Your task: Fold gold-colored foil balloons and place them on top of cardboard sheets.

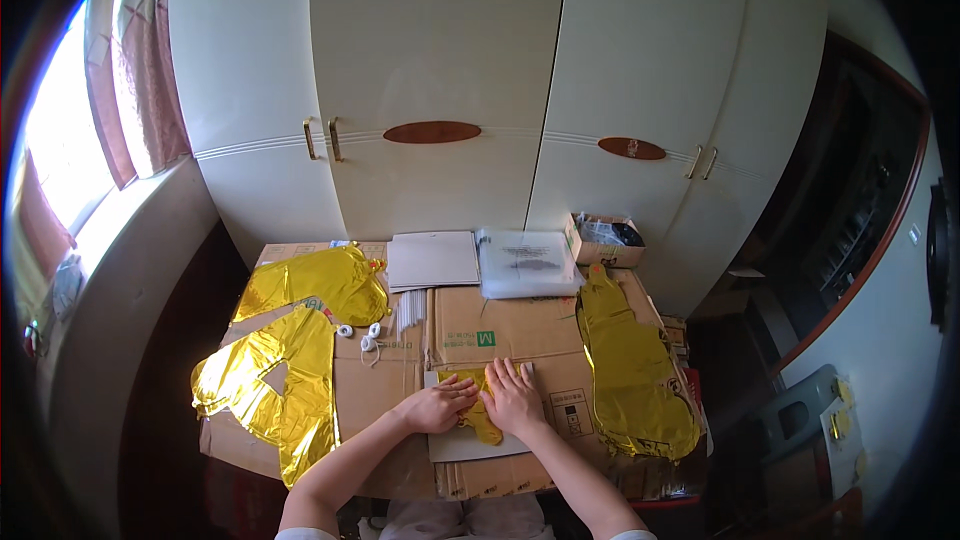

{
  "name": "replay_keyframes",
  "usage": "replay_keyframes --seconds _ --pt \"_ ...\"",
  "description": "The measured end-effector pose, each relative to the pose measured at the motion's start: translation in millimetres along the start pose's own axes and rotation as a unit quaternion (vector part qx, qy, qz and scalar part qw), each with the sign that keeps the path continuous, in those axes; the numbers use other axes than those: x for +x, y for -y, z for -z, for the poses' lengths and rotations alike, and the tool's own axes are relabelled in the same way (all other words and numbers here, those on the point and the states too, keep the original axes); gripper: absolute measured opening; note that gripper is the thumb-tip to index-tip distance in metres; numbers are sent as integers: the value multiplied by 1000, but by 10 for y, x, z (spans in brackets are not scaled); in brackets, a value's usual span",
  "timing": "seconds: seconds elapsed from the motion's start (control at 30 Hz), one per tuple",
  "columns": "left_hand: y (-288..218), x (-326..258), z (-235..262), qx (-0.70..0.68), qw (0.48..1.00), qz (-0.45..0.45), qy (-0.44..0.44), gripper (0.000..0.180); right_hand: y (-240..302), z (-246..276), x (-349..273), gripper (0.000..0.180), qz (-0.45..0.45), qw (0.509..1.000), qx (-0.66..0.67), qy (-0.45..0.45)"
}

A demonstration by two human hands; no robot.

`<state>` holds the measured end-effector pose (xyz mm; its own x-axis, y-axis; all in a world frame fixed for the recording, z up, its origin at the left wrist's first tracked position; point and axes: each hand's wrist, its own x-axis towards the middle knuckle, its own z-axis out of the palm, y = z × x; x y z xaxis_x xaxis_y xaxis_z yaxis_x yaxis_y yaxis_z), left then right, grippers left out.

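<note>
A folded piece of gold foil [483,430], like a flattened foil balloon, lies on a pale card [475,451] near the table's front edge. My left hand [440,405] rests on the foil's left side, its fingers stretched to the right over it. Flat on the right side of the foil and card lies my right hand [512,397], fingers spread and pointing away from me. Both palms hide much of the foil, and neither hand grasps anything.
Flat cardboard [500,315] covers the table. At left lie a gold foil balloon with a triangular hole [310,365] and another foil balloon [310,280]; more foil [635,370] lies right. Behind are white sticks [410,309], ribbon rolls [345,331], cards [433,262], plastic bags [530,275], a box [612,253].
</note>
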<state>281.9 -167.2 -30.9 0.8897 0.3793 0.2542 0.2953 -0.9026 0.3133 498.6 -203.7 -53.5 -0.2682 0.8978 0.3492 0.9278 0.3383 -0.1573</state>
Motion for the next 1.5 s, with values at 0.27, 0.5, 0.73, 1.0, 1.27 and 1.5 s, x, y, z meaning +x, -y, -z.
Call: replay_keyframes --seconds 0.27,0.5,0.73,1.0,1.27,1.5 --pt "-254 205 261 -25 982 177 66 47 -19 -78 -36 54 14 999 19 -44" --pt "-291 465 -342 122 959 251 -58 95 -21 -172 -35 54 9 999 31 -44" --pt "-304 237 -238 174 943 285 -5 102 25 -35 -44 54 0 1000 -16 -14" --pt "-222 150 -226 169 950 264 -4 83 -234 137 -100 56 -4 997 15 75" --pt "-294 170 -125 164 950 267 19 87 -487 216 -192 55 16 997 12 79" --pt "-245 142 -179 149 950 272 18 83 -211 633 -268 62 188 975 110 46"
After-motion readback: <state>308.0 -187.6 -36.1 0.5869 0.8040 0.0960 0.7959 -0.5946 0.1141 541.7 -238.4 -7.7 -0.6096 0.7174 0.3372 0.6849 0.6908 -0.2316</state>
